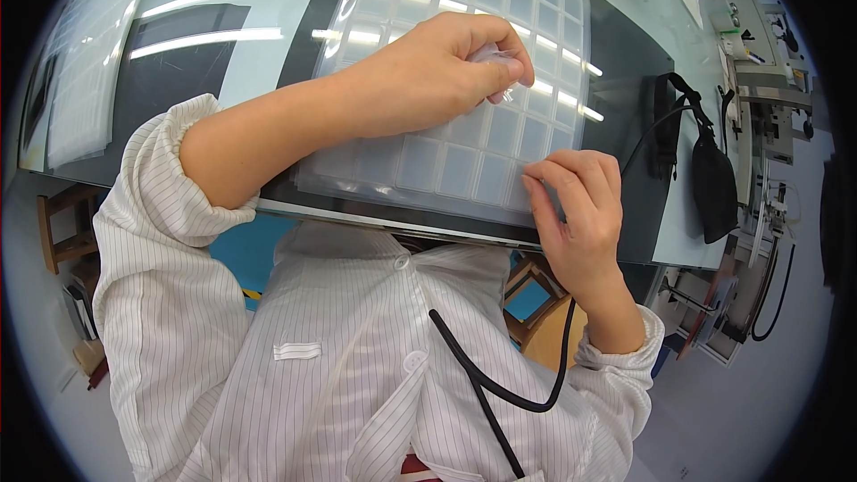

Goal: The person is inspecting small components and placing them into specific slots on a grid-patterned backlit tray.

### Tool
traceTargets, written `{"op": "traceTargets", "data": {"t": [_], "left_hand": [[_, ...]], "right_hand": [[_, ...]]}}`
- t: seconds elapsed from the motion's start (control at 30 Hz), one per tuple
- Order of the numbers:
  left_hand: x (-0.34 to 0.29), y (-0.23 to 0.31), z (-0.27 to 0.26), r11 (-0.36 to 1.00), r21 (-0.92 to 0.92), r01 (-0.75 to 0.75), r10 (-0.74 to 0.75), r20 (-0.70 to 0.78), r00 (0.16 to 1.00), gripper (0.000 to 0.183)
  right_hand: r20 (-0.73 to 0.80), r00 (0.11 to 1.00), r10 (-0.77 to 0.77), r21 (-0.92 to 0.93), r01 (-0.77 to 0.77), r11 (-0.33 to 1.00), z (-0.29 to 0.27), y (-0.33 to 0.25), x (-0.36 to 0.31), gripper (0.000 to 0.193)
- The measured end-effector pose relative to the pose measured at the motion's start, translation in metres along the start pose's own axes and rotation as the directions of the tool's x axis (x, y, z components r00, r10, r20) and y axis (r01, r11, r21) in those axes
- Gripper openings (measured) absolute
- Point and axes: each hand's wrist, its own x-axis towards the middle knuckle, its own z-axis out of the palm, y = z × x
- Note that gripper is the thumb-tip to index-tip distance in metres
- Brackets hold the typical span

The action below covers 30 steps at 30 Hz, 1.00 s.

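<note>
A translucent plastic sheet [473, 170] with a grid of rectangular cells lies in front of me on a dark mat. Over its middle is my left hand [455, 67], closed in a pinch around a crumpled piece of clear plastic film [496, 55]. My right hand [582, 214] rests at the sheet's near right corner. Its thumb and index fingertips meet over the outermost cells, the other fingers curled. Whatever sits between those right fingertips, if anything, is too small to make out.
More translucent sheets [89, 71] are stacked at the far left beside a dark panel [183, 58]. A black strap with a pouch [712, 183] hangs at the table's right side. A black cable [500, 397] runs across my striped coat. Equipment [759, 45] stands further right.
</note>
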Motion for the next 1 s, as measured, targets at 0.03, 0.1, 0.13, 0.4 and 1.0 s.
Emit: {"op": "traceTargets", "data": {"t": [0.03,0.1,0.13,0.4,1.0], "left_hand": [[0.0,0.001,0.0,1.0,0.004,-0.011,0.011,0.014,1.0,0.02],[-0.001,0.001,-0.002,1.0,0.012,-0.022,0.022,0.024,0.999,0.02],[-0.001,0.002,-0.001,0.996,0.018,-0.082,0.081,0.053,0.995,0.021],[-0.01,0.016,0.002,0.997,0.001,-0.08,0.077,0.256,0.964,0.025],[-0.004,-0.003,-0.018,0.984,-0.177,-0.009,-0.039,-0.264,0.964,0.029]], "right_hand": [[0.001,1.0,0.0,0.0,0.0,1.0,-0.001,-0.001,0.0,0.023],[0.073,0.997,-0.019,-0.024,0.021,0.999,-0.006,-0.003,0.005,0.02],[0.072,0.997,-0.021,-0.023,0.023,0.999,-0.011,-0.004,0.007,0.02],[-0.022,0.971,0.238,0.48,-0.199,0.854,-0.016,-0.008,0.043,0.011],[-0.021,0.999,0.03,-0.011,-0.031,0.999,0.02,0.006,0.034,0.021]]}}
